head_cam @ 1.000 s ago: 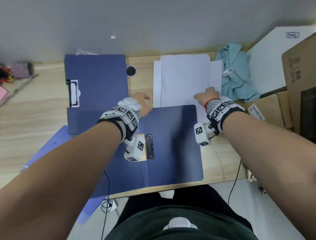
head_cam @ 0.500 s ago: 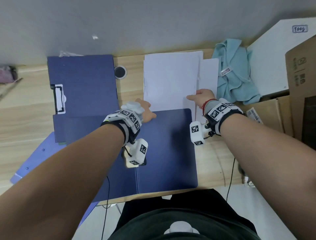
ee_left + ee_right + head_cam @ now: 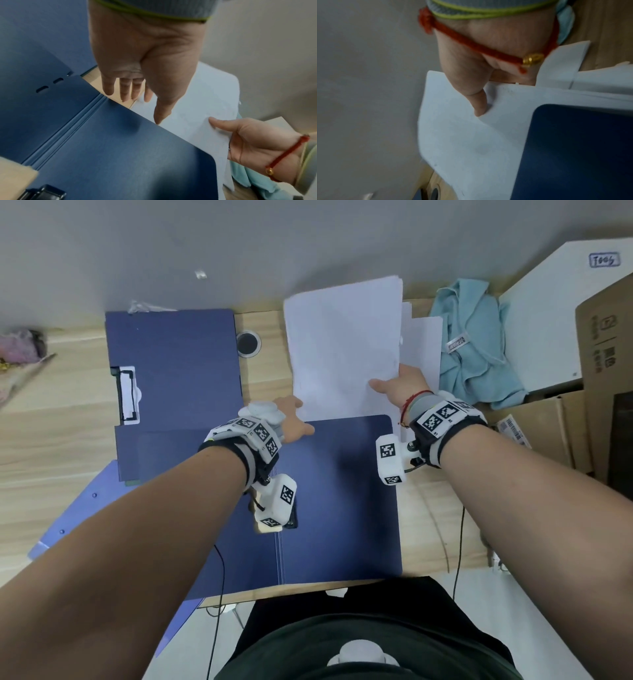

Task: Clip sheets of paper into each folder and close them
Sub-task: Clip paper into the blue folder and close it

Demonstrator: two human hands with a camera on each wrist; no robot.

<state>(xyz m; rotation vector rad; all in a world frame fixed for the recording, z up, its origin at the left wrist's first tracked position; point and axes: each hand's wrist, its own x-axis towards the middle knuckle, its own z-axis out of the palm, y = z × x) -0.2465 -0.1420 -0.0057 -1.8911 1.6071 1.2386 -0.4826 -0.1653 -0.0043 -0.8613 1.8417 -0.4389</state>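
Note:
A dark blue folder (image 3: 339, 501) lies open in front of me, its black clip (image 3: 291, 518) half hidden under my left wrist. My left hand (image 3: 294, 421) rests at the folder's far edge with straight fingers, and in the left wrist view the thumb (image 3: 159, 116) touches that edge. My right hand (image 3: 390, 381) pinches several white sheets (image 3: 342, 347) near their lower right corner, thumb (image 3: 479, 105) on top, and holds them raised off the remaining paper stack (image 3: 423, 347). A second blue folder (image 3: 171, 371) with a white clip (image 3: 128, 395) lies at the back left.
A light blue cloth (image 3: 476, 344) lies right of the paper, with a white box (image 3: 548, 313) and cardboard boxes (image 3: 603, 371) beyond it. A round cable hole (image 3: 248, 344) sits between the back folder and the paper. A paler blue folder (image 3: 78, 518) overhangs the desk's left front edge.
My right hand has taken hold of the top sheets and lifted them off the stack, their far edge rising. My left hand has stayed at the folder's far edge.

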